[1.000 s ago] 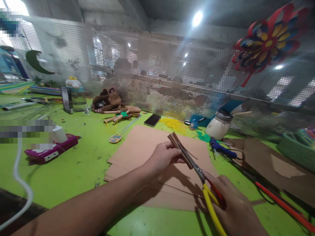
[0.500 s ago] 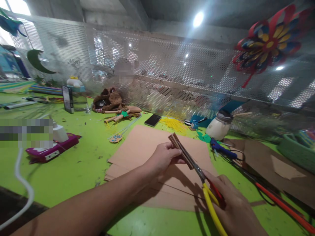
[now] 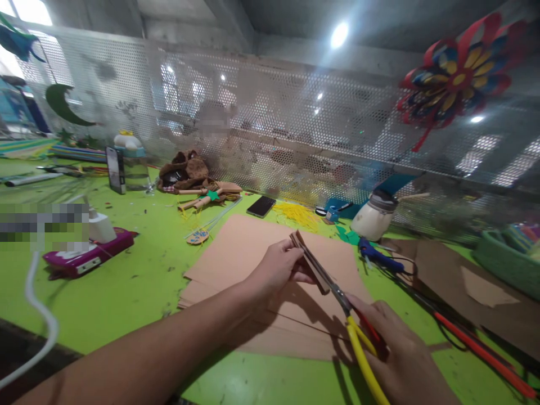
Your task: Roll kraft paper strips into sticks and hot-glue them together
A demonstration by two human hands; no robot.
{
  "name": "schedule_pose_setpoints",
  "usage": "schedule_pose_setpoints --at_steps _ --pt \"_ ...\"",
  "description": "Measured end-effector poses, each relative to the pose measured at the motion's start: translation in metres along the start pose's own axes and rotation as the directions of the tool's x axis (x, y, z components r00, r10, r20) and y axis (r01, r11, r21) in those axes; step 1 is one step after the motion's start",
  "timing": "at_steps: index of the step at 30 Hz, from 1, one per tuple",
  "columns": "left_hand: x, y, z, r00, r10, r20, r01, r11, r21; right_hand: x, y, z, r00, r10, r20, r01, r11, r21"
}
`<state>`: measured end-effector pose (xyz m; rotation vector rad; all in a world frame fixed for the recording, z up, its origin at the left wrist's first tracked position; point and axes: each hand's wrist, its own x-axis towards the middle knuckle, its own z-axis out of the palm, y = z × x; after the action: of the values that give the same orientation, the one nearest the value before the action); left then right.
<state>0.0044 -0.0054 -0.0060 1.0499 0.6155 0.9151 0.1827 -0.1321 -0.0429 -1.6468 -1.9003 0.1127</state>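
Observation:
Between the thumb and fingers of my left hand (image 3: 280, 264) is a narrow folded strip of brown paper (image 3: 321, 286), held up off the table and slanting down to the right. My right hand (image 3: 392, 340) grips the yellow and red handles of a pair of scissors (image 3: 356, 337). Their metal blades lie along the length of the folded strip, pointing up and left close to my left fingertips. Whether the blades are fully closed is hard to make out. Beneath both hands lies a stack of brown paper sheets (image 3: 236, 247).
A black phone (image 3: 261, 206) and yellow paper shreds (image 3: 297, 216) lie behind the sheets. To the right are a blue glue gun (image 3: 379, 256), a white jar (image 3: 373, 216) and brown cardboard (image 3: 447, 275). A purple power strip (image 3: 93, 253) with a white cable sits left.
The scissor blades have shifted slightly against the folded strip, and less of the strip shows beside them. Both hands keep nearly the same place.

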Motion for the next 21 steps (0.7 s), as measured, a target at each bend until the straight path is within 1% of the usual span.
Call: schedule_pose_setpoints --at_steps 6,10,21 --pt "0.0001 -0.0012 -0.0008 0.999 -0.024 0.038 0.023 1.000 0.021 0.0017 -0.0030 -0.0003 1.000 0.008 -0.024 -0.008 1.000 0.015" --pt "-0.0010 -0.0023 -0.0013 0.997 -0.016 0.076 0.017 1.000 -0.015 0.0038 -0.0045 -0.0022 1.000 0.022 0.000 -0.022 0.999 0.027" --pt "-0.0037 0.0006 0.0000 0.996 -0.043 0.072 0.048 0.996 -0.075 0.0024 -0.0004 0.0008 1.000 0.007 -0.023 -0.007 1.000 -0.021"
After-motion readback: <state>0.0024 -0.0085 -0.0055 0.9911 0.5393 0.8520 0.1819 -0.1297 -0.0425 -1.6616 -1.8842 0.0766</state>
